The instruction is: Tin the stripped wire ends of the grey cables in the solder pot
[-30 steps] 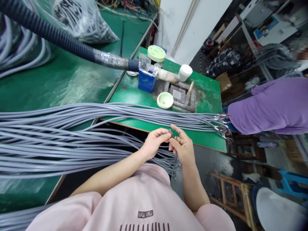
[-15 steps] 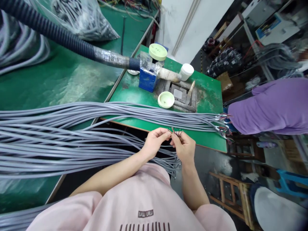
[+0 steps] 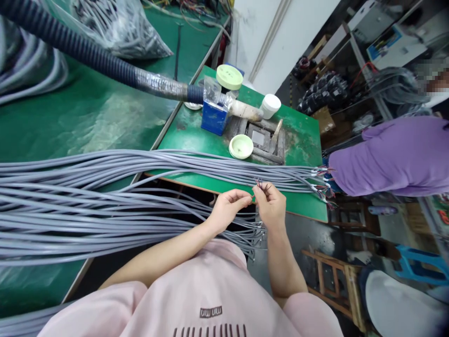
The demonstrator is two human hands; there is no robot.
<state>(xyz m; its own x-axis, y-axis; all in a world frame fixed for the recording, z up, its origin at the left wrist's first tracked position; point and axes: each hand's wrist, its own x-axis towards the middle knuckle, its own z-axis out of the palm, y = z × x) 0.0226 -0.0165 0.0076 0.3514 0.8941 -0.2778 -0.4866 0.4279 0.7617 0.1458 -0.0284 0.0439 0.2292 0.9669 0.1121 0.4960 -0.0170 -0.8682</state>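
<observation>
Thin dark and reddish wires [image 3: 258,182] fan out from between the fingers of my right hand [image 3: 271,206], which is closed on them. Just to its left, my left hand [image 3: 228,208] pinches with thumb and forefinger; a small reddish wire end shows at its fingertips. The two hands are close together over the table's front edge. Behind them a bundle of long grey cables [image 3: 196,161] runs across the green table [image 3: 305,140], with stripped coloured ends at the right. A second bundle [image 3: 140,220] lies nearer me, its ends beside and below my hands.
Beyond the cables are a pale green dish [image 3: 241,146], a framed pot [image 3: 257,137], a blue box [image 3: 213,117], a white cup [image 3: 271,106] and a ribbed hose [image 3: 105,63]. A person in purple [image 3: 386,157] is at the right, near a wooden stool [image 3: 336,281].
My right hand has risen slightly with the wires, and the fingertips of my hands are a little farther apart. The view has shifted slightly.
</observation>
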